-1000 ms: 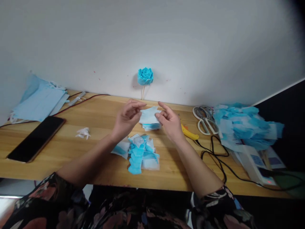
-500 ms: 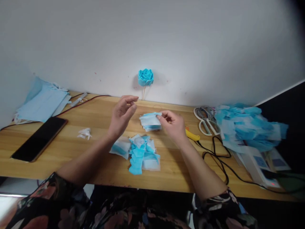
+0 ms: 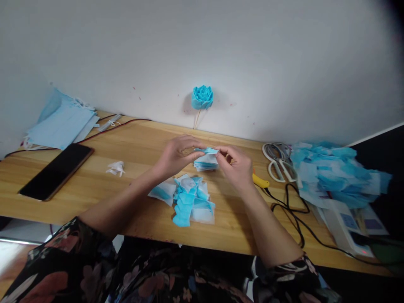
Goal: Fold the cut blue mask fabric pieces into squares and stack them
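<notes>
My left hand pinches the left end of a blue-and-white fabric piece between thumb and fingers. At its right end, my right hand grips the same piece with thumb and forefinger. Just below lies a stack of similar fabric pieces, partly covered by the held one. Nearer to me on the table rests a loose pile of blue and white pieces, several with scalloped edges. A blue fabric rose on a thin stick leans against the wall behind my hands.
Face masks and a phone lie at the left, with white scraps beside them. On the right are scissors, a yellow tool with a black cord, a heap of blue scraps and a white box.
My left hand has come down and right from the air and closed on the left end of the fabric piece. My right hand keeps its pinch. The whole view has shifted slightly.
</notes>
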{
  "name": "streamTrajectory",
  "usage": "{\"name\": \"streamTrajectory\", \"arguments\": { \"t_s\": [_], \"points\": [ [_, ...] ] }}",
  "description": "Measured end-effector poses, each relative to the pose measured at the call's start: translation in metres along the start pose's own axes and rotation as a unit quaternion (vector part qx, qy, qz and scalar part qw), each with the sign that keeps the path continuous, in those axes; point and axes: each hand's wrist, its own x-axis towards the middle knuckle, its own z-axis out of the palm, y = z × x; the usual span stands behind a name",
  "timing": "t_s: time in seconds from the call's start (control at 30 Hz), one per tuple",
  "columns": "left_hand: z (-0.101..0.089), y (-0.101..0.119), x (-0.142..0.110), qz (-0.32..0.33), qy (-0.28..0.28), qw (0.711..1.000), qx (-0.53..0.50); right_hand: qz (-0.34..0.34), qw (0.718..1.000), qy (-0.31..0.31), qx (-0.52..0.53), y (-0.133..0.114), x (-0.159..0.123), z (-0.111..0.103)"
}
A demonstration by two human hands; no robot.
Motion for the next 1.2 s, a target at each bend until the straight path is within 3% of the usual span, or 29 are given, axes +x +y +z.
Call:
{"name": "streamTrajectory", "arguments": {
  "t_s": [0.27, 0.47, 0.67, 0.8, 0.97, 1.1, 1.2],
  "points": [
    [0.001, 0.006, -0.001, -0.05, -0.008, 0.999, 0.01, -0.009, 1.0, -0.013, 0.004, -0.001, 0.0, 0.0],
    [0.002, 0.013, -0.001, -0.169, -0.001, 0.985, -0.015, 0.001, 1.0, -0.03, 0.009, 0.005, -0.002, 0.004],
    [0.0, 0.006, 0.004, -0.28, 0.057, 0.944, -0.166, 0.011, 0.999, -0.032, 0.014, 0.01, 0.001, -0.003],
    [0.0, 0.005, 0.006, -0.34, 0.069, 0.914, -0.212, 0.026, 0.998, -0.046, 0.042, 0.007, 0.005, -0.017],
    [0.004, 0.0, 0.006, -0.356, 0.066, 0.905, -0.224, 0.057, 0.982, -0.101, 0.148, 0.007, 0.006, -0.035],
    [0.004, -0.005, 0.006, -0.349, 0.075, 0.907, -0.223, 0.008, 0.955, -0.185, 0.231, 0.004, 0.008, -0.044],
    [0.005, -0.003, 0.006, -0.349, 0.067, 0.908, -0.22, 0.014, 0.948, -0.197, 0.25, -0.001, 0.007, -0.042]
  ]
}}
